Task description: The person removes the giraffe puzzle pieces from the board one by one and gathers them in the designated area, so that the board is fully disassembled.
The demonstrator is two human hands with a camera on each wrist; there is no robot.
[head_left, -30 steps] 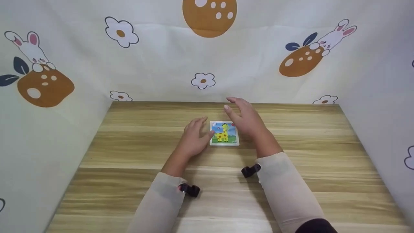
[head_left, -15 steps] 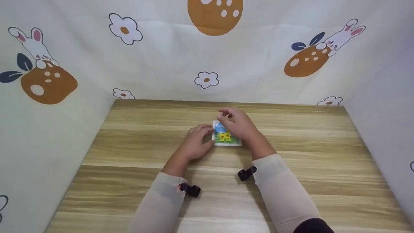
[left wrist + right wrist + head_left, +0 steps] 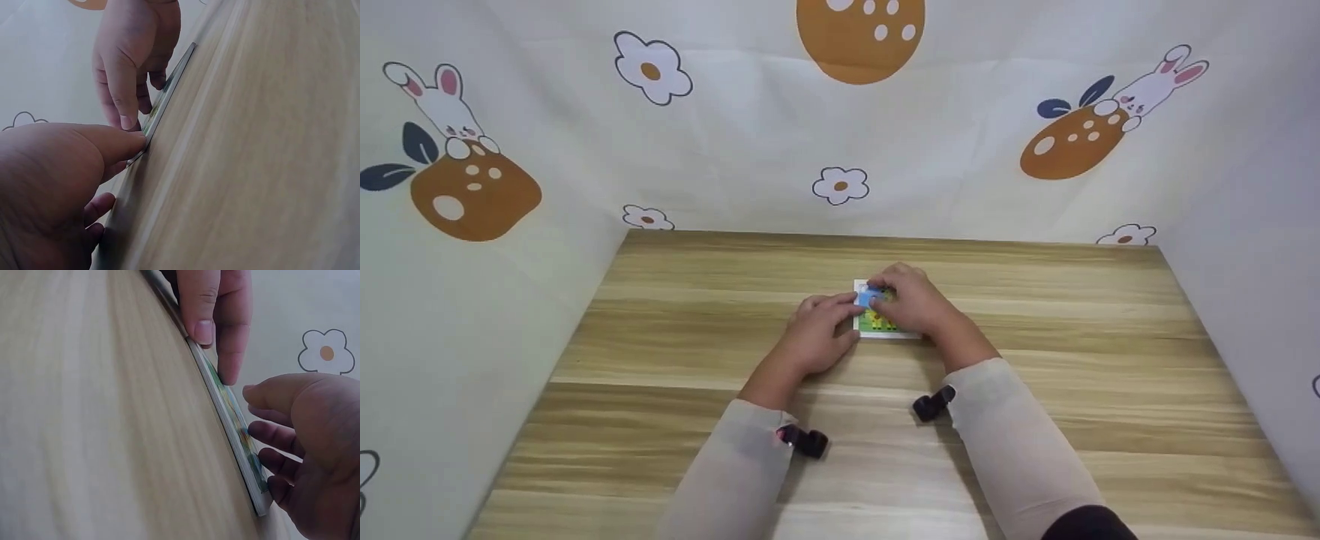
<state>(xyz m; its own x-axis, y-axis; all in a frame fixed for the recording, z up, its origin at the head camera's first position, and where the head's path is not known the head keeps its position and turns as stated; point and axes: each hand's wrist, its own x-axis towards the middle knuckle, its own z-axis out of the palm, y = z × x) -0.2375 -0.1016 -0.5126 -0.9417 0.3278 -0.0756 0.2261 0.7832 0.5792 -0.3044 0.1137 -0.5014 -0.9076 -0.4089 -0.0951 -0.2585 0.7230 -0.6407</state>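
Note:
A small square giraffe picture board (image 3: 872,325) with a white border lies flat on the table, partly covered by both hands. My left hand (image 3: 819,334) holds its left side. Its thumb (image 3: 201,318) presses at the near corner while the index finger comes down on the picture in the right wrist view. Over the right part of the picture is my right hand (image 3: 915,304), its fingers bent and fingertips at the surface. A gap shows between the right thumb (image 3: 270,391) and the other right fingers (image 3: 275,436), with nothing seen between them.
The wood-grain table (image 3: 660,435) extends around the board. Pale cloth (image 3: 735,135) printed with flowers, oranges and rabbits hangs behind it and along both sides. A small black camera (image 3: 810,442) sits at the left cuff, another camera (image 3: 934,405) at the right.
My right hand has come down and leftward over the picture, its fingers bending onto it. My left fingers have closed in on the board's left edge. The head view has shifted slightly.

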